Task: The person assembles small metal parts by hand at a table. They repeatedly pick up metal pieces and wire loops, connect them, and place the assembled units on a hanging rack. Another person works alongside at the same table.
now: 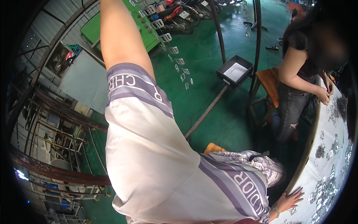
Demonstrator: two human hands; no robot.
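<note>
My right hand (289, 202) lies palm down on the pale tabletop (306, 177) at the lower right, fingers spread, with a bracelet at its wrist. Nothing shows in its grasp. Just beyond its fingertips are many small silvery metal pieces (323, 194), some buckle-shaped, in a loose heap. My left arm (121, 33) is raised out of a white and purple printed sleeve and leaves the picture at the top, its hand out of sight. My shirt (149, 145) fills the middle, and patterned cloth (269, 168) shows over my lap.
Across the table's far part a co-worker (298, 78) in dark clothes handles something too small to name. A wooden stool (269, 80), a black crate (233, 69) and motorcycles (179, 16) stand beyond. Metal racks (56, 145) line the left. Silvery buckle-shaped pieces (174, 50) show in lines over the green floor.
</note>
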